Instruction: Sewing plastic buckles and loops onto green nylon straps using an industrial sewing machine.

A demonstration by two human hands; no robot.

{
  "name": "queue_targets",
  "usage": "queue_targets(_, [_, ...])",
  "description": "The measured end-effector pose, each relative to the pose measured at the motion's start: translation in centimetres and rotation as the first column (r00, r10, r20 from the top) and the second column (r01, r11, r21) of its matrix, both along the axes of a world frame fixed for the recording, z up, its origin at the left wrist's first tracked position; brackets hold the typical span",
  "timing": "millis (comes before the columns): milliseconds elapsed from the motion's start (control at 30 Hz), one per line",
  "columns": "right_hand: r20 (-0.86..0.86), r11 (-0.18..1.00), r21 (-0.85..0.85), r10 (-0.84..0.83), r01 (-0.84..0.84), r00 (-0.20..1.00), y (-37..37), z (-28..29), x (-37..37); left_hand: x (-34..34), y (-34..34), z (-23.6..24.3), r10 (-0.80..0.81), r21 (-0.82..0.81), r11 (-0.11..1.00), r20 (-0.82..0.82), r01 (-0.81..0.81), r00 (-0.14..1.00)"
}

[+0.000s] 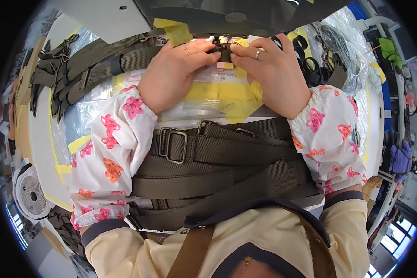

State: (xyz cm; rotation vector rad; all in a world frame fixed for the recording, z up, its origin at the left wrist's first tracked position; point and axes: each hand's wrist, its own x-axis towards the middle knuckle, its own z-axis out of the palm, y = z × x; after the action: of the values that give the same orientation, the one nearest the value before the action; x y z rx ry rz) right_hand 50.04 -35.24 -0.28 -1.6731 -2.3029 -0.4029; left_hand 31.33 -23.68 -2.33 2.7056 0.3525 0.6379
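At the top centre, under a grey sewing machine (236,14), my left hand (167,74) presses a short dark strap piece (222,53) with thumb and fingertips beside the needle area. My right hand (275,74) holds the piece's other side with curled fingers, close to the presser foot. Beneath them the machine bed (204,92) is covered with clear plastic and yellow tape. Several olive webbing straps with metal buckles (217,171) lie in a pile between my forearms. More buckled straps (92,65) lie left of my left hand.
Black rings, a chain and more hardware (317,58) sit to the right, beside crumpled clear plastic (352,51). A white fan (31,192) stands off the table's left side. Shelving with a purple item (401,155) is at the far right.
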Motion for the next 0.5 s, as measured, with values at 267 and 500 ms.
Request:
queue_targets(267, [0.032,0.991,-0.114,-0.062,0.066,0.998,1.2,0.5,1.0,0.4,1.6,-0.3,0.039,-0.141,0.989,-0.045,-0.045,0.998])
queue_targets(500, [-0.015,0.996,-0.050,-0.074,0.073,0.997,1.4,-0.8,1.2,0.4,2.0,-0.4,0.088,-0.130,0.986,-0.131,-0.105,0.987])
